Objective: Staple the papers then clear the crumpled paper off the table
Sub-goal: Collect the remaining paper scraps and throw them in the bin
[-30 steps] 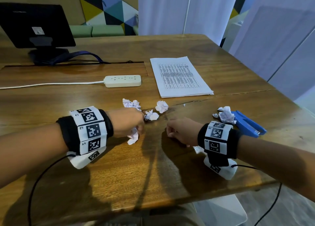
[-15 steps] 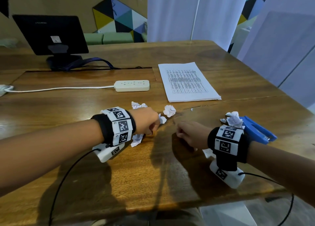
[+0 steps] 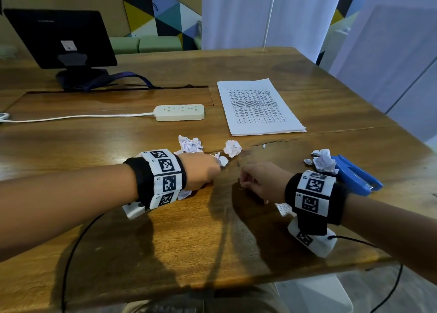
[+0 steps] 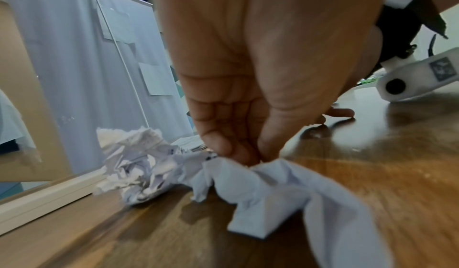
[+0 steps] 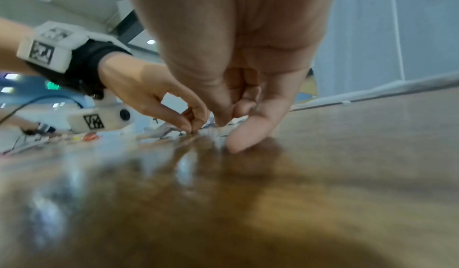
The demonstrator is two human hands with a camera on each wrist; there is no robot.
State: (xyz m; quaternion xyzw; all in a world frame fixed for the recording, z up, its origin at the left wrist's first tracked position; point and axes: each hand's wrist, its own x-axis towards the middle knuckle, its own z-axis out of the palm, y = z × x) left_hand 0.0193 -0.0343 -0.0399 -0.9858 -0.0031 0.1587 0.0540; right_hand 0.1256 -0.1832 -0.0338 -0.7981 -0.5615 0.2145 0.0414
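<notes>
Where the brown wooden desk lies nearest us, we have both hands down on it. Our left hand pinches a crumpled white scrap of paper between thumb and fingertips, the scrap trailing on the wood under the palm. Our right hand sits just beside it with the fingers curled and the little finger on the desk; whether thumb and forefinger pinch anything we cannot tell, the wrist view being blurred there.

Just past the left hand lie three more crumpled white paper balls: a small one touching our fingertips, a larger one to its left, and a round one to its right. Beyond the right wrist another crumpled white wad rests against a blue plastic stapler, with a tiny scrap beside it.

Further back, the flat stack of printed white papers lies square on the desk, well apart from the stapler. To its left is a cream power strip with a white cable, and behind that a black monitor on its stand.
</notes>
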